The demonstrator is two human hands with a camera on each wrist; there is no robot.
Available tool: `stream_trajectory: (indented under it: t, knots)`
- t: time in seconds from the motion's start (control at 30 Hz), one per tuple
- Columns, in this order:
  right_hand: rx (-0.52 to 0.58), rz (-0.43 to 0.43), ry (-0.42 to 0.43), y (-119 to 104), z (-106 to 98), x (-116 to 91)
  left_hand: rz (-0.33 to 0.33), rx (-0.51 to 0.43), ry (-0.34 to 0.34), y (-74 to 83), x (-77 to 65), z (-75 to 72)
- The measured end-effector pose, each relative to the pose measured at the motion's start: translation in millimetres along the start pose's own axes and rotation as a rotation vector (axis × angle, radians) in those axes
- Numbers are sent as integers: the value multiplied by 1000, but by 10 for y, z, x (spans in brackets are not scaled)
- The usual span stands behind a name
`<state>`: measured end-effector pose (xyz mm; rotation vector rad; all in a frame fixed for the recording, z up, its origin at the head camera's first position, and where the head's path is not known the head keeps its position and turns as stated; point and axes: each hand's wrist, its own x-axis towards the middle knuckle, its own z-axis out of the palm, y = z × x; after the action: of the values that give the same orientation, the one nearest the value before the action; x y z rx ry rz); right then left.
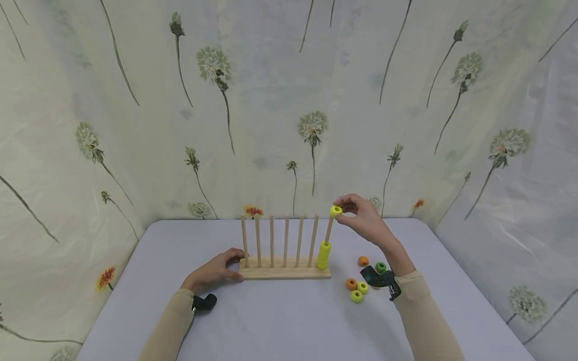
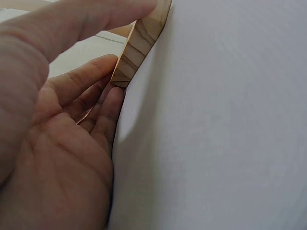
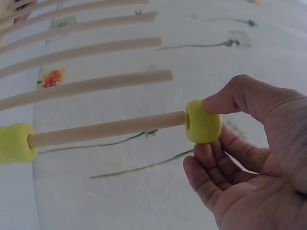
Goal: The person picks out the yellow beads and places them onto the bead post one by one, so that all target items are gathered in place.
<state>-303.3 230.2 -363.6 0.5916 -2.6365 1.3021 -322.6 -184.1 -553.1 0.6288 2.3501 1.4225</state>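
Observation:
A wooden peg stand (image 1: 284, 274) with a row of upright pegs sits on the table. My left hand (image 1: 215, 269) holds its left end, thumb at the front corner and fingers behind; the grained end of the base (image 2: 132, 56) lies between them in the left wrist view. My right hand (image 1: 369, 220) pinches a yellow bead (image 3: 205, 125) between thumb and fingers, right at the tip of the rightmost peg (image 3: 110, 128). The bead's hole faces the peg end. Low on that same peg is a stack of yellow beads (image 1: 323, 256). The other pegs carry no beads.
Loose beads lie right of the stand, below my right forearm: orange ones (image 1: 351, 284), yellow ones (image 1: 356, 297) and a green bead (image 1: 381, 267). My right wrist camera (image 1: 379, 281) partly covers that group. A flowered curtain (image 1: 262, 100) hangs behind the white table (image 1: 280, 326).

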Motion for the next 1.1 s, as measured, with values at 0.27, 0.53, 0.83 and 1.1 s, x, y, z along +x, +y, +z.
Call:
stream_trajectory:
  t: [0.27,0.53,0.83,1.1]
  knots:
    - [-7,10,-14,-19,22,5,7,7,10,-10,3,14]
    - [-12,19,-23,-10,49,28,6,21,14,-14,15,11]
    - [7,0,-33,-7,52,25,1,32,17,-16,7,3]
    - [-17,5,-23,-12,77,14,6,16,3,-15,2,-8]
